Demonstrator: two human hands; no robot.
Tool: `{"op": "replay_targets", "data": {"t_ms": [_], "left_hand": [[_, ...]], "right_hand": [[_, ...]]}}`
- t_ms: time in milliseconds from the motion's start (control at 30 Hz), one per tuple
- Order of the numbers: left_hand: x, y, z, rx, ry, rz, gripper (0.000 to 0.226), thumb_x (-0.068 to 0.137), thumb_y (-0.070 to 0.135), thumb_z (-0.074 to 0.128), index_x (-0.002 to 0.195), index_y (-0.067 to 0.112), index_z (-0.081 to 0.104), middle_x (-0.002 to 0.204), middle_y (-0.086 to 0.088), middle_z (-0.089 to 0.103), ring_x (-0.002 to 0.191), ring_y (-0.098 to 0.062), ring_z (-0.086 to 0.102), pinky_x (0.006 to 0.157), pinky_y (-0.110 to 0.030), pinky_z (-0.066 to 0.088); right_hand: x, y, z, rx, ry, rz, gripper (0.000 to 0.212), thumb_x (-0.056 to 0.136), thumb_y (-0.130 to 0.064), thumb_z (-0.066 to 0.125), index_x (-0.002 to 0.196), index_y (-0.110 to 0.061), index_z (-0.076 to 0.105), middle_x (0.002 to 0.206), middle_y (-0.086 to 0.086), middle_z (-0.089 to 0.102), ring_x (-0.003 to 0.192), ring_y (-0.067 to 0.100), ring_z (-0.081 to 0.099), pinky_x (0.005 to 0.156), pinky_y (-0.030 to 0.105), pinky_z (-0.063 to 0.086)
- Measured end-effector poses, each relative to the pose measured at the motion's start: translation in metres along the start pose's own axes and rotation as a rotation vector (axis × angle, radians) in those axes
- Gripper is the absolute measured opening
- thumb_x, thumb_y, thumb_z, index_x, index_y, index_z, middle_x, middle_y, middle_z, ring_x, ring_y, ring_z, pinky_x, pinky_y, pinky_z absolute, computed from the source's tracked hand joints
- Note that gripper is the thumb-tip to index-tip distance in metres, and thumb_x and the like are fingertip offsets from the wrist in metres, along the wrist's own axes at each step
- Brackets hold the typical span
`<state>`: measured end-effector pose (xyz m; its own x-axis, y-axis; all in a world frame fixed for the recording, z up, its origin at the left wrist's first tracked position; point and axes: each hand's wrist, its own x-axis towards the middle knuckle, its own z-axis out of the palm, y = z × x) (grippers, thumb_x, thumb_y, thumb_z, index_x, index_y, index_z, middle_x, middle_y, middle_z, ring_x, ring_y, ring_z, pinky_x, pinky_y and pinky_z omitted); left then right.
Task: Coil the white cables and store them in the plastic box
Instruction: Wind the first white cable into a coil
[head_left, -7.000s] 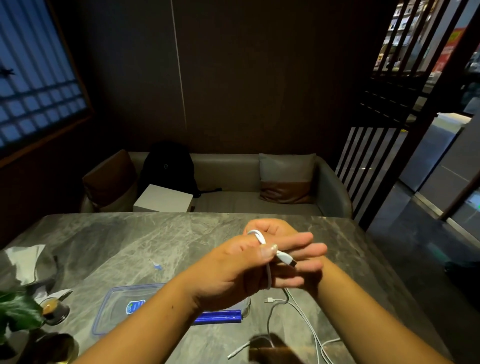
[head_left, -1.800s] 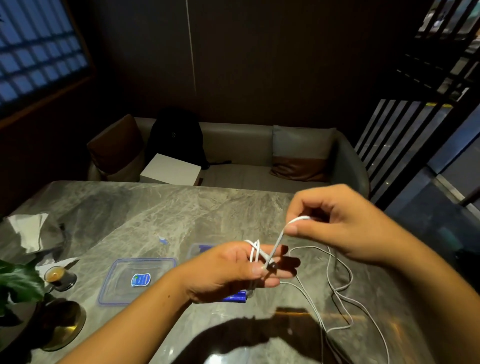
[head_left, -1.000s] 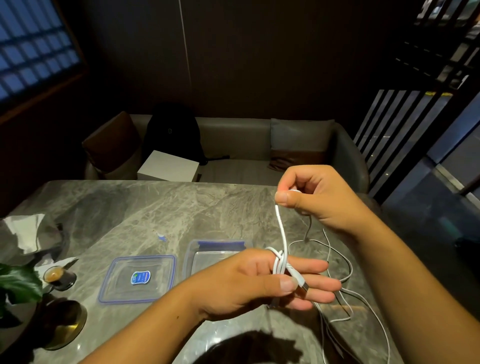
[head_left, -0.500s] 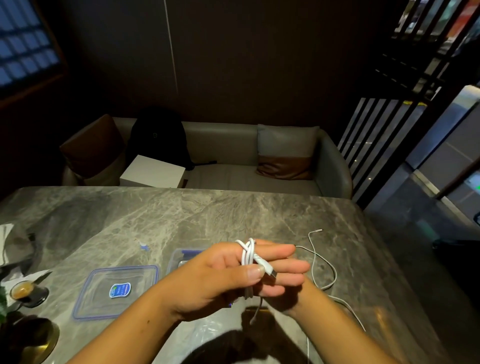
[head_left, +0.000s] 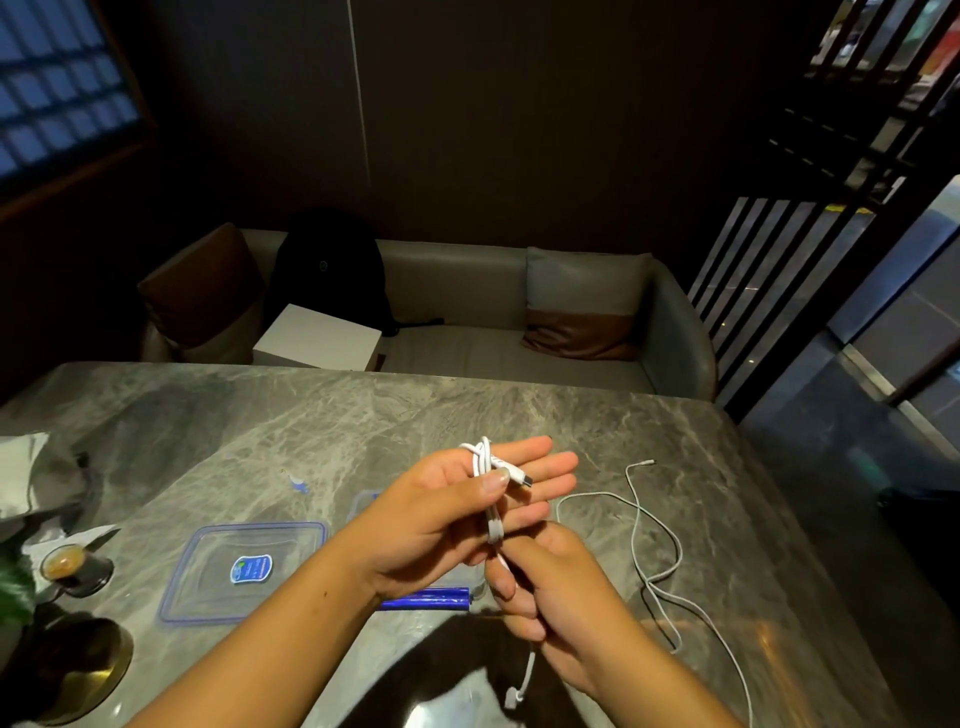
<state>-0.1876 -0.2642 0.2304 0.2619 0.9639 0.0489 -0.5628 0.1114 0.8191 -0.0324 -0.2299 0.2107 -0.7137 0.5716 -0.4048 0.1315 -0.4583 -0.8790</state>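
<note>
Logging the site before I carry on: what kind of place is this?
Probably a café or restaurant booth: a marble-look table faces a cushioned bench sofa, a small coffee cup stands at the left, and a slatted screen opens onto a lit walkway.

Grey marble table (head_left: 218, 431), loose white cable (head_left: 655, 551), clear lid (head_left: 208, 577), small cup (head_left: 65, 564)

Lid (head_left: 244, 569) left of box (head_left: 423, 597); loose cable (head_left: 657, 545) right, on table (head_left: 363, 415).

left hand (head_left: 441, 512): holding coiled cable (head_left: 485, 480), thumb pinning it
right hand (head_left: 550, 587): gripping the cable's tail below the coil
second cable (head_left: 649, 540): lying loose on table (head_left: 260, 426)
lid (head_left: 241, 569): lying left of the hands
</note>
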Motion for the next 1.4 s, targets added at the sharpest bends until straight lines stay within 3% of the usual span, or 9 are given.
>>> {"op": "replay_targets", "data": {"t_ms": [200, 467, 567, 700, 900, 1000, 1100, 1233, 1400], "left_hand": [[-0.004, 0.004, -0.016, 0.134, 0.099, -0.016, 0.047, 0.099, 0.008, 0.041, 0.145, 0.001, 0.037, 0.145, -0.014, 0.053, 0.135, -0.03, 0.05, 0.111, -0.037, 0.041], [-0.005, -0.003, -0.012, 0.173, 0.066, -0.097, 0.046, 0.099, 0.007, 0.042, 0.144, -0.001, 0.038, 0.146, -0.014, 0.052, 0.133, -0.026, 0.052, 0.104, -0.03, 0.046], [-0.004, -0.005, -0.012, 0.265, 0.123, -0.111, 0.038, 0.101, 0.009, 0.047, 0.135, -0.007, 0.051, 0.147, -0.009, 0.052, 0.132, -0.019, 0.053, 0.101, -0.029, 0.049], [-0.004, -0.008, -0.01, 0.287, 0.117, -0.134, 0.035, 0.1, 0.012, 0.049, 0.129, -0.007, 0.057, 0.143, -0.006, 0.056, 0.136, -0.021, 0.049, 0.108, -0.037, 0.045], [-0.002, -0.011, 0.004, 0.262, 0.041, -0.2, 0.046, 0.098, 0.01, 0.049, 0.143, 0.002, 0.045, 0.137, -0.015, 0.059, 0.128, -0.029, 0.057, 0.107, -0.037, 0.045], [0.0, -0.014, 0.01, 0.358, 0.067, -0.222, 0.037, 0.097, 0.013, 0.055, 0.131, -0.001, 0.057, 0.132, -0.018, 0.063, 0.128, -0.036, 0.056, 0.112, -0.054, 0.037], [0.003, -0.016, 0.017, 0.424, 0.056, -0.238, 0.033, 0.097, 0.012, 0.058, 0.118, -0.014, 0.058, 0.127, -0.02, 0.065, 0.127, -0.042, 0.054, 0.111, -0.069, 0.027], [0.006, -0.009, 0.027, 0.32, -0.021, -0.225, 0.03, 0.097, 0.01, 0.053, 0.124, -0.002, 0.057, 0.132, -0.02, 0.062, 0.124, -0.031, 0.06, 0.109, -0.048, 0.044], [0.004, -0.003, 0.036, 0.195, -0.117, -0.19, 0.041, 0.101, 0.005, 0.043, 0.142, 0.001, 0.043, 0.141, -0.017, 0.055, 0.128, -0.033, 0.056, 0.101, -0.033, 0.051]], "right_hand": [[-0.022, -0.013, -0.001, -0.219, -0.013, -0.056, 0.018, 0.09, -0.023, 0.064, 0.077, -0.015, 0.074, 0.045, -0.006, 0.045, 0.037, 0.003, 0.033, 0.038, 0.014, 0.026], [-0.039, -0.061, -0.024, -0.611, -0.045, -0.328, 0.018, 0.093, -0.018, 0.067, 0.076, -0.016, 0.074, 0.053, -0.013, 0.053, 0.048, -0.001, 0.044, 0.053, 0.015, 0.034], [-0.045, -0.079, -0.034, -0.675, 0.041, -0.45, 0.021, 0.09, -0.011, 0.068, 0.072, -0.021, 0.074, 0.054, -0.012, 0.062, 0.053, -0.002, 0.054, 0.055, 0.013, 0.041], [-0.048, -0.091, -0.048, -0.772, 0.095, -0.538, 0.015, 0.083, -0.028, 0.07, 0.069, -0.023, 0.073, 0.054, 0.002, 0.059, 0.048, 0.003, 0.049, 0.048, 0.016, 0.038], [-0.038, -0.1, -0.05, -0.802, 0.039, -0.559, 0.016, 0.085, -0.021, 0.07, 0.07, -0.016, 0.073, 0.055, -0.008, 0.061, 0.048, 0.002, 0.053, 0.05, 0.01, 0.038], [-0.028, -0.104, -0.05, -0.806, -0.004, -0.585, 0.015, 0.087, -0.011, 0.07, 0.073, -0.011, 0.073, 0.059, -0.007, 0.063, 0.052, 0.002, 0.056, 0.053, 0.011, 0.041], [-0.02, -0.109, -0.045, -0.818, -0.06, -0.595, 0.014, 0.09, -0.016, 0.07, 0.077, -0.012, 0.074, 0.063, -0.002, 0.065, 0.054, 0.003, 0.057, 0.054, 0.013, 0.042], [-0.012, -0.119, -0.044, -0.839, -0.116, -0.612, 0.014, 0.09, -0.018, 0.069, 0.076, -0.016, 0.072, 0.061, -0.009, 0.062, 0.053, 0.003, 0.056, 0.054, 0.012, 0.042], [0.003, -0.114, -0.047, -0.659, -0.133, -0.581, 0.018, 0.083, -0.033, 0.068, 0.074, -0.018, 0.072, 0.057, 0.005, 0.058, 0.049, 0.013, 0.048, 0.046, 0.018, 0.038]]}}
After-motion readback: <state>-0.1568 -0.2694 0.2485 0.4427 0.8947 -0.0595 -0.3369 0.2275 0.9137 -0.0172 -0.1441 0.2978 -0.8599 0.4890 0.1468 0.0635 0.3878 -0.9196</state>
